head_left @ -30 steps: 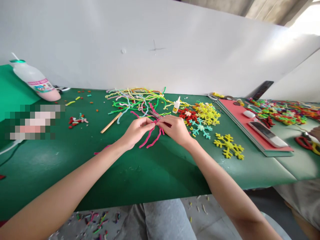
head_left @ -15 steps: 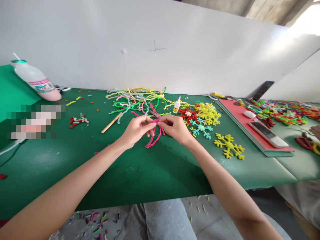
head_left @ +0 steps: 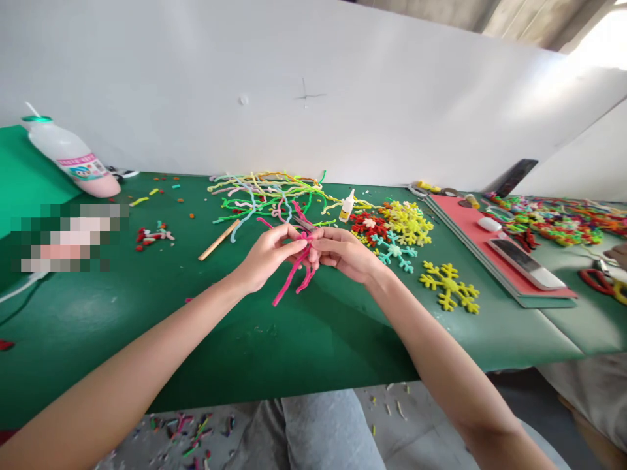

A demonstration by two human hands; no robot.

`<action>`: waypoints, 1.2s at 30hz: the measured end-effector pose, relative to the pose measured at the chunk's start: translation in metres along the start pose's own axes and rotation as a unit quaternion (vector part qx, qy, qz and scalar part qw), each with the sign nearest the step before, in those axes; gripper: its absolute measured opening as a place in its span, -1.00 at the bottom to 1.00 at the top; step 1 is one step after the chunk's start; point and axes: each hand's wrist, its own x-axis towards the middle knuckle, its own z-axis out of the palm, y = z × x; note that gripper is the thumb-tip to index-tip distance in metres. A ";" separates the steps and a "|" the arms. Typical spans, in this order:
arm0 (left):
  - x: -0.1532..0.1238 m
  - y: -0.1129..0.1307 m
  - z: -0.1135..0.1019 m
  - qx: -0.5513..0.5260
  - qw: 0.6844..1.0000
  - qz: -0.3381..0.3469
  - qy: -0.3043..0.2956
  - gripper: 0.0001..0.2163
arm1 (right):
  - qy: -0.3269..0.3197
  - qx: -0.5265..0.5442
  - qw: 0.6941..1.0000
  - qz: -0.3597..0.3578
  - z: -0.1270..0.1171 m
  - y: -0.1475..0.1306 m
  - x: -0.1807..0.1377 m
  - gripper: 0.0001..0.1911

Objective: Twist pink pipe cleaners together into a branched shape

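Both of my hands meet over the green table, fingers pinched around a bundle of pink pipe cleaners (head_left: 289,281). My left hand (head_left: 274,254) grips it from the left, thumb and forefinger together. From the right, my right hand (head_left: 345,253) pinches the same bundle near its middle, its fingertips partly hidden. Two pink ends hang down toward me, and others stick out beyond my fingers. Just behind lie loose pastel and green pipe cleaners (head_left: 267,189). A small glue bottle (head_left: 347,206) stands behind my right hand. Pipe-cleaner snowflakes in yellow (head_left: 449,286), teal (head_left: 396,250) and red (head_left: 369,225) lie to the right.
A wooden stick (head_left: 219,240) and cut bits (head_left: 154,236) lie left of my hands. Further left stands a pink-labelled bottle (head_left: 73,160). At right, a phone (head_left: 526,262) rests on a red folder (head_left: 470,228). Another person's hand (head_left: 618,254) is near red-handled scissors (head_left: 595,279).
The hanging pink ends have swung left and now spread apart. My right hand's fingers have shifted and extend further under the bundle; my left hand has barely moved.
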 end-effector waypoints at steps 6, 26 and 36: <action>0.001 -0.003 -0.002 -0.056 0.998 -0.031 0.004 -0.80 | 0.069 -0.040 0.995 -0.055 0.005 0.003 0.001 -0.68; 0.002 -0.004 -0.002 -0.046 0.998 -0.041 0.012 -0.79 | 0.119 -0.068 0.982 -0.126 0.020 0.020 0.006 -0.72; 0.005 0.003 -0.011 -0.102 0.991 -0.085 -0.030 -0.80 | 0.095 -0.508 0.772 -0.371 0.001 0.008 -0.002 -0.79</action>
